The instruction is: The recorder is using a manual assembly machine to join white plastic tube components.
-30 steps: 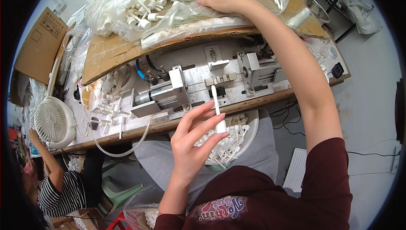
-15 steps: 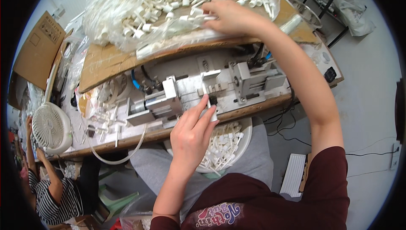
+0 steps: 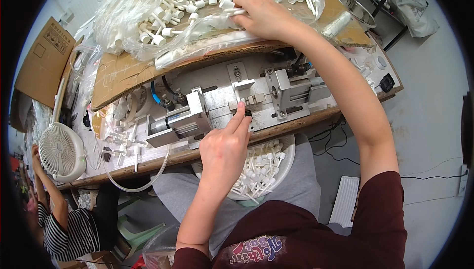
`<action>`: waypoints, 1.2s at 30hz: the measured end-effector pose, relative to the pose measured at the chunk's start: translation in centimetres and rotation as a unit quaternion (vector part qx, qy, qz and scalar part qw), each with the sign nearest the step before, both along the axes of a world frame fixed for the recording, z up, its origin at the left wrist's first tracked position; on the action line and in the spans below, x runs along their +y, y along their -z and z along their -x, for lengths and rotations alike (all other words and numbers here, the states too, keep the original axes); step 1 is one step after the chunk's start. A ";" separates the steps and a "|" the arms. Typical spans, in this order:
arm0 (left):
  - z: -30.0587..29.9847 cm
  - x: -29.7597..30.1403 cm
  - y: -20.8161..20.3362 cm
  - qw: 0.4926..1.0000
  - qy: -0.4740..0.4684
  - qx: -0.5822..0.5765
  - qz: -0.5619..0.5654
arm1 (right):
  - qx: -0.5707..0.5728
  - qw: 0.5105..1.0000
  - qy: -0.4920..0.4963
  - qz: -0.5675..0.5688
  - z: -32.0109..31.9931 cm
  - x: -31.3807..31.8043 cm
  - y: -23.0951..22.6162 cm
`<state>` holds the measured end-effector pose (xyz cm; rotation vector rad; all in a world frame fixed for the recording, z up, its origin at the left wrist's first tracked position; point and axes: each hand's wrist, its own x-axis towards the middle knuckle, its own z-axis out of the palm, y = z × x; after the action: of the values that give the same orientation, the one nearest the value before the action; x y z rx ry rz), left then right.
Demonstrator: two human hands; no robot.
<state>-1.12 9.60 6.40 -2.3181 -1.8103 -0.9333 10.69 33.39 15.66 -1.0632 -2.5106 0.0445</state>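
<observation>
The stick point(image 3: 234, 12) is up at the near edge of the pile point(image 3: 190, 7), where my right hand point(image 3: 264, 18) has its thumb and fingers closed on it; a white cap point(image 3: 227, 4) sits right at those fingertips. My left hand point(image 3: 223, 154) is lower down, back upward, index finger stretched out so that its tip comes to the left end of a small notched block point(image 3: 256, 99); my fingers hide what lies beneath them, so I cannot tell whether they are closed on anything. Behind the block stands a metal bracket point(image 3: 243, 84), with a left clamp point(image 3: 197, 111) and a right clamp point(image 3: 284, 93) on either side. The pile, all white capped pieces, spreads over clear plastic point(image 3: 111, 17) on cardboard point(image 3: 116, 83) above the clamps. Below the table's wooden edge point(image 3: 182, 157), a white bowl point(image 3: 291, 158) of more such pieces rests at my lap. Farther left, a clear tube point(image 3: 162, 171) loops over that edge, near some white fittings point(image 3: 131, 140) and a fan point(image 3: 60, 151). Beyond the fan, a co-worker in a striped top point(image 3: 79, 229) sits by a green stool point(image 3: 140, 237).
</observation>
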 end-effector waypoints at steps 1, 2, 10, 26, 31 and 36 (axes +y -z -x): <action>-0.1 0.1 0.0 1.000 0.005 0.004 -0.004 | 0.008 1.000 0.001 -0.002 0.1 0.7 0.2; -0.2 0.1 0.0 1.000 0.005 -0.001 -0.001 | 0.016 1.000 0.001 -0.003 0.4 1.6 0.6; -0.2 0.1 -0.9 0.999 -0.017 -0.017 0.049 | 0.010 0.993 -0.021 0.116 -1.2 3.3 -1.4; -0.1 0.0 -0.5 0.998 -0.009 -0.044 0.040 | -0.031 0.972 0.234 -0.011 -1.5 13.6 0.7; -0.1 -2.3 -0.9 0.994 0.032 -0.074 0.078 | -0.070 0.985 0.143 -0.060 -2.7 17.3 2.5; 1.0 -5.5 0.9 0.975 0.114 -0.096 0.163 | -0.079 0.983 0.137 -0.092 -3.2 16.8 2.0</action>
<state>-2.16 4.12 5.55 -2.7725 -1.9243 -0.9834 13.89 50.14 13.70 -1.3667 -2.4216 -0.3575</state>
